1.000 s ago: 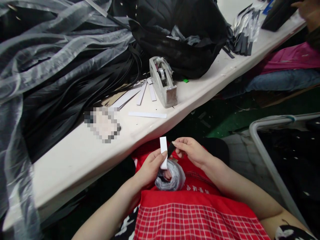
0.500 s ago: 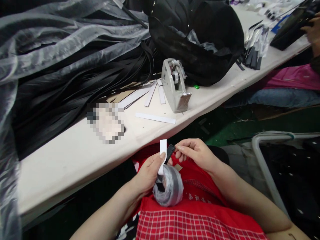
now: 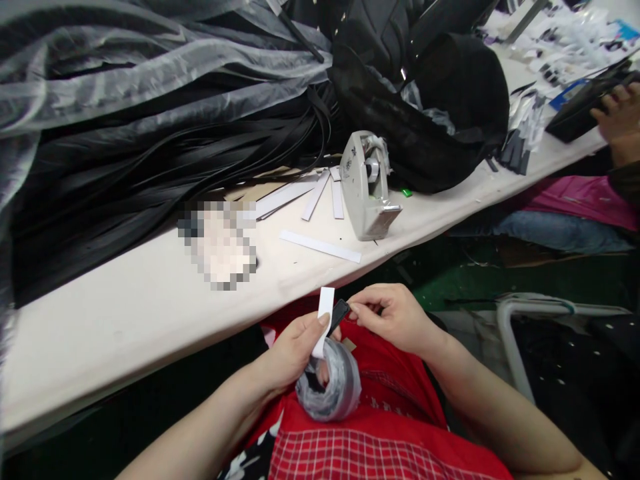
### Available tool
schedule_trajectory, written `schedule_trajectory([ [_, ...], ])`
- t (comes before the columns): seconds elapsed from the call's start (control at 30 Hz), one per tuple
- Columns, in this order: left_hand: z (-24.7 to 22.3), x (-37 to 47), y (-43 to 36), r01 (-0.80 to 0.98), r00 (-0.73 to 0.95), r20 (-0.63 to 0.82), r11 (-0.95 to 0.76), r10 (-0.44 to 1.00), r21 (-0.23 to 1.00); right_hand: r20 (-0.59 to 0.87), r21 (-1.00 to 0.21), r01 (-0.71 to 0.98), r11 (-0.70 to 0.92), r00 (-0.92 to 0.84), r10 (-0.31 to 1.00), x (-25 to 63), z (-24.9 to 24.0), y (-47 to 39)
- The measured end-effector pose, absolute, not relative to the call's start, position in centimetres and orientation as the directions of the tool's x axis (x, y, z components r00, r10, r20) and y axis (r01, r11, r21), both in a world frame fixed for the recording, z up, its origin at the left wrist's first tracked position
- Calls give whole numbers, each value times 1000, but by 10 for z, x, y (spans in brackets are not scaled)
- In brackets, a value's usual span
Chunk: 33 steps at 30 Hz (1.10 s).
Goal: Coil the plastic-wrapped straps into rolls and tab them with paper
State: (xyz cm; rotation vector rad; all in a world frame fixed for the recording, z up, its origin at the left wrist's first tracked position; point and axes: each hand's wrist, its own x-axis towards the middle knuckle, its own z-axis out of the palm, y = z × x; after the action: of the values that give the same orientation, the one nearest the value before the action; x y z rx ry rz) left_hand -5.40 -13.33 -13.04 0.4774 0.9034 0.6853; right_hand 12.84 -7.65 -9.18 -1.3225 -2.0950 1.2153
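Note:
My left hand point(image 3: 299, 340) is closed on a white strip point(image 3: 326, 303), with its thumb pressed on top. Under that hand hangs a roll wrapped in clear plastic point(image 3: 337, 387), grey around its outside, over the red apron point(image 3: 400, 367). A short black strip point(image 3: 339, 316) sticks out beside the white one, pointing up to the right. At its upper end my right hand point(image 3: 393, 317) has thumb and forefinger pinched together. Whatever lies between those fingertips is too small to make out.
On the white table point(image 3: 100, 320) stand a grey tape dispenser point(image 3: 364, 193), loose white strips point(image 3: 320, 246) and a blurred-out object point(image 3: 223, 247). Black straps point(image 3: 210, 160) under plastic and a black bag point(image 3: 460, 120) lie behind. Another person's hand point(image 3: 620, 117) is at far right.
The view has shifted, so the table items appear further right and slightly lower. Both hands keep nearly the same pose, and the roll sits slightly lower and to the left in view.

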Motion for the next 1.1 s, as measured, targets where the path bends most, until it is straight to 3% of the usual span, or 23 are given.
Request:
schedule_trajectory([
  [0.07,-129,-53,-131,-340,433,-529,676,730,654,71,-659,614,435,-525,848,127,-90,-79],
  [0.13,-127,-53,-128,-343,432,-504,653,748,675,221,-486,664,569,-536,815,130,-85,-78],
  [0.23,-122,-54,-125,-345,430,-480,630,765,696,412,-363,765,532,-380,828,142,-73,-65],
  [0.3,-118,-56,-122,-354,419,-476,622,773,699,474,-423,784,453,-235,849,152,-63,-53],
  [0.43,-111,-61,-115,-376,387,-468,599,795,707,324,-629,650,427,-280,904,156,-51,-40],
  [0.63,-112,-70,-107,-471,439,-402,587,803,658,220,-666,635,393,-336,916,136,-49,-27],
  [0.87,-122,-81,-109,-530,420,-383,565,823,632,339,-532,790,305,-131,932,146,-45,48],
  [1.1,-150,-91,-105,-628,524,-260,574,811,526,241,-375,890,260,-177,954,144,-45,131],
])
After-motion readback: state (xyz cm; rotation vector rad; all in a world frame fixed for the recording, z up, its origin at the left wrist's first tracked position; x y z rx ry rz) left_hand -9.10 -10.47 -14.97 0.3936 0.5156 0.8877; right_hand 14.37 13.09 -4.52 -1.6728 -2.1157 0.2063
